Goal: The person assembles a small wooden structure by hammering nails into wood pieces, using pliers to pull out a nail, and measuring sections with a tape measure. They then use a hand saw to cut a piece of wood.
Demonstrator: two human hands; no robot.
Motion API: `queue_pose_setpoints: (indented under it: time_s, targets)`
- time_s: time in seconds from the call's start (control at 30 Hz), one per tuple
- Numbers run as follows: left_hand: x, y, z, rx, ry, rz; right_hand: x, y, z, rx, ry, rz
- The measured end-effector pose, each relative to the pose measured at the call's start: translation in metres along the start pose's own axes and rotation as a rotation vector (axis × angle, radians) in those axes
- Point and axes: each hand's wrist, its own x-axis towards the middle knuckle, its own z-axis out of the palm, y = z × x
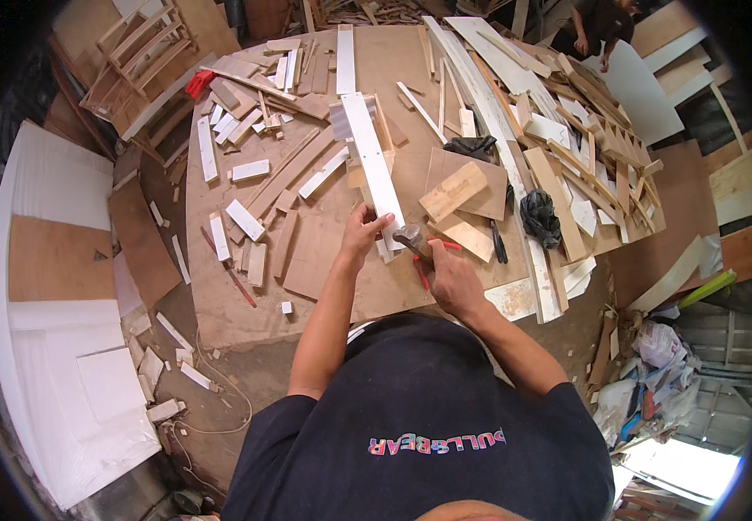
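Note:
A long white board lies across a small open wooden frame in the middle of the table. My left hand grips the near end of this board, thumb on top. My right hand is closed round the handle of a hammer, its metal head beside the board's near end. Red handles, seemingly of pliers, show at my right hand; I cannot tell if they are held too or lie underneath. Right of the hammer lie light wooden blocks.
The wooden table carries many offcuts and white-faced strips, with a long white plank on the right. Near it lie a black plastic bag and a dark slim tool. Another person is at the far right.

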Motion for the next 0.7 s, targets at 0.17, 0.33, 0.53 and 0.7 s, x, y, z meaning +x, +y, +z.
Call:
queue_pose_setpoints:
  time_s: [0.17,0.33,0.53,0.7]
  targets:
    - [-0.001,-0.005,-0.003,0.008,0.009,-0.012,-0.006,0.0,0.003,0.153,0.299,-0.172]
    - [-0.002,0.006,0.001,0.026,-0.001,-0.002,-0.001,-0.003,-0.003,0.102,0.054,0.03]
    - [-0.003,-0.002,0.001,0.012,0.001,-0.003,-0.008,0.001,0.002,0.135,0.121,-0.013]
    - [-0.003,-0.002,-0.005,0.012,0.003,-0.018,-0.004,-0.02,-0.019,0.154,0.11,-0.02]
